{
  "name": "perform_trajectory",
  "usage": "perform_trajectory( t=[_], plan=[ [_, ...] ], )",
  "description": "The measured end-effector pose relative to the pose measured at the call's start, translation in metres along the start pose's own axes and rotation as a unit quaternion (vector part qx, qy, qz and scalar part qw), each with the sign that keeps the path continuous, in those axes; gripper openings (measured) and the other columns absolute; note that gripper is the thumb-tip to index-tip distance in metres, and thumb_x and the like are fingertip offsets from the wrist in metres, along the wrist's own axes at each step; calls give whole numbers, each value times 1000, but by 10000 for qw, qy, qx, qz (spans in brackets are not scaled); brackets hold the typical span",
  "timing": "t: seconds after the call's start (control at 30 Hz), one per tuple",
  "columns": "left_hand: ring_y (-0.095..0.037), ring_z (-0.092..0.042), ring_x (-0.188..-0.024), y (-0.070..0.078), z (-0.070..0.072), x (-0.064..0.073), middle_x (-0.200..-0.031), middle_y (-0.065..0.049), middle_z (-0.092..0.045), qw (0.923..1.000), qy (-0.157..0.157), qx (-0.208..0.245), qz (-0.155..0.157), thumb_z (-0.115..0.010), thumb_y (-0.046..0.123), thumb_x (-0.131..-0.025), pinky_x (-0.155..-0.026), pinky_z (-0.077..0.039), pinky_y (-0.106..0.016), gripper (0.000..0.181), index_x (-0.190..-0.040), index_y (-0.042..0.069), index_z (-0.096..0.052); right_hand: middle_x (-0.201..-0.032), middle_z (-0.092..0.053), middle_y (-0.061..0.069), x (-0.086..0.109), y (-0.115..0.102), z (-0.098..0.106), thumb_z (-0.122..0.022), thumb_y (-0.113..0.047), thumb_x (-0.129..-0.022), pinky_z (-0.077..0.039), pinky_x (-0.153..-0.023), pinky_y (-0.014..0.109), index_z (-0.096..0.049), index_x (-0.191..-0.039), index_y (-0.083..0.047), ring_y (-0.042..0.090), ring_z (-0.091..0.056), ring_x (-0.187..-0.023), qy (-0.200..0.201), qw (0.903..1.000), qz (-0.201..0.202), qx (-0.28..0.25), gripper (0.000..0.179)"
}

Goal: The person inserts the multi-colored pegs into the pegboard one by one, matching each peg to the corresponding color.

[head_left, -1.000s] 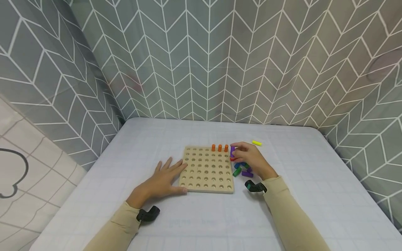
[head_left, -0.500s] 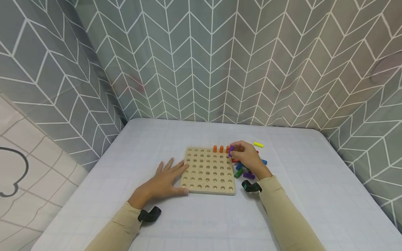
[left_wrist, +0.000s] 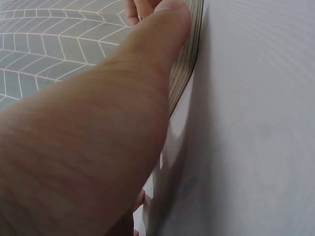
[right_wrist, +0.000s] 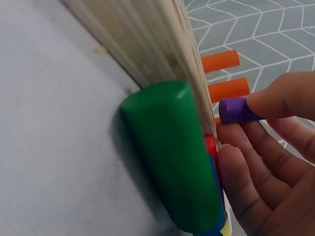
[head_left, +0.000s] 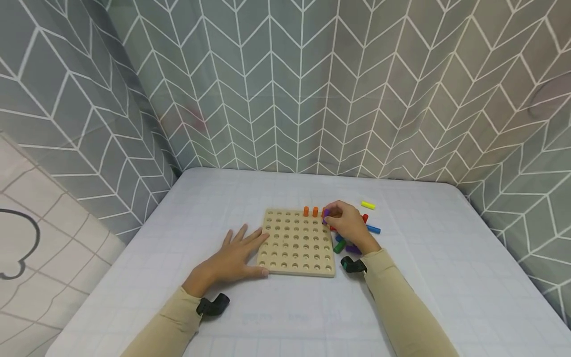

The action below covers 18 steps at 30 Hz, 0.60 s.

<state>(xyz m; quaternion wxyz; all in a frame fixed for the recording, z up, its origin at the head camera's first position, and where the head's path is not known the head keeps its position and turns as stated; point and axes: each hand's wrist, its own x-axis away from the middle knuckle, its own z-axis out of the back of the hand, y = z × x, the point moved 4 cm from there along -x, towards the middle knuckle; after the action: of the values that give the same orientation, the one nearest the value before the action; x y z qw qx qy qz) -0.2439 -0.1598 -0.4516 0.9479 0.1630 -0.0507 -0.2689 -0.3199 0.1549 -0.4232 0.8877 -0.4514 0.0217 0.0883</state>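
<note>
My right hand (head_left: 350,222) pinches a purple peg (right_wrist: 238,110) between thumb and fingers, over the far right corner of a wooden pegboard (head_left: 294,248). In the right wrist view the peg's free end points at the board's face. Orange pegs (head_left: 306,211) stand upright in the board's far row, and my right fingers partly cover the rightmost one. My left hand (head_left: 232,255) lies with spread, straight fingers at the board's left side, fingertips on its edge. The left wrist view shows mostly the thumb side of that hand (left_wrist: 113,113) and the board's edge (left_wrist: 186,64).
Right of the board lies a loose pile: a green peg (head_left: 340,246), purple pegs (head_left: 354,250), a blue peg (head_left: 373,229) and a red peg (head_left: 365,218). A yellow peg (head_left: 368,205) lies farther back. A white cloth (head_left: 285,317) covers the table; patterned curtains hang behind.
My right hand has moved left from beside the board to over its far right corner, carrying the purple peg, which now tilts. The left hand stays in place on the board.
</note>
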Motion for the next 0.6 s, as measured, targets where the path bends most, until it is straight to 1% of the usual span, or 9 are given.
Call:
perform_trajectory(
  t=[0.27, 0.5, 0.6],
  plan=[
    [-40, -1, -152, -2, -2, 0, -166, -1, -20, 10000, 28, 3, -13, -52, 85, -79, -116, 5, -66, 104, -161, 26, -26, -100, -73, 3, 1, 0, -3, -71, -11, -92, -57, -76, 34, -67, -114, -9, 20, -68, -94, 42, 9998, 136, 102, 23],
    [-40, -1, -152, 0, -1, 1, -166, -1, -20, 10000, 17, 54, 31, -52, 85, -79, -116, 6, -66, 104, -161, 26, -26, -103, -72, 4, 1, -2, -5, -71, -11, -92, -58, -79, 36, -66, -116, -8, 21, -69, -96, 76, 9993, 257, 244, 25],
    [-39, -1, -152, 0, 0, 1, -166, -2, -20, 10000, -2, 59, 35, -52, 85, -79, -116, 6, -66, 104, -161, 26, -26, -103, -72, 4, 2, -1, -5, -71, -10, -91, -58, -78, 35, -66, -116, -8, 22, -69, -96, 104, 9993, 245, 250, 25]
  ],
)
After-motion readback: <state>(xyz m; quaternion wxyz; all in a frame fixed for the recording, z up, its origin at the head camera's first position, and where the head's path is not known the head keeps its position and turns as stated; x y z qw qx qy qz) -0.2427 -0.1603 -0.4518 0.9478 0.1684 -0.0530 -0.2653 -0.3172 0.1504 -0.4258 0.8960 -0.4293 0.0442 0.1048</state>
